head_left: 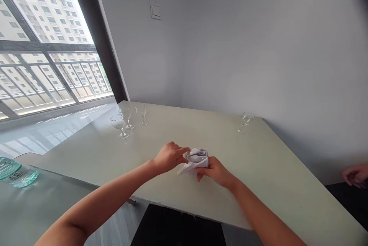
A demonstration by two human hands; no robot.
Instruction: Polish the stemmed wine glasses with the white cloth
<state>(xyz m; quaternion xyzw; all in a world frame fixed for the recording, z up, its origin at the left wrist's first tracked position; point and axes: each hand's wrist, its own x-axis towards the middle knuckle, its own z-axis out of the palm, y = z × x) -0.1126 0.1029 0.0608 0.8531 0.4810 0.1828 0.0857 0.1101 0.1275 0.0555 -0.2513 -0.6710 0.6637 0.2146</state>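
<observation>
Above the pale table (230, 207), a stemmed glass (186, 156) lies tilted between my two hands, with a white cloth (198, 163) bunched in and around its bowl. My left hand (171, 157) pinches the glass at its foot end. The cloth is gripped by my right hand (214, 170), whose fingers wrap the bowl side. Most of the bowl is hidden by cloth and fingers. Farther left stand three clear stemmed glasses: a front one (117, 122), one behind it (125, 115) and another to their right (141, 113).
One more stemmed glass (247, 118) stands near the table's far right corner. A clear greenish water bottle (20, 174) lies at the lower left. Another person's hand (356, 175) shows at the right edge. A black chair (178, 227) is below the table's near edge.
</observation>
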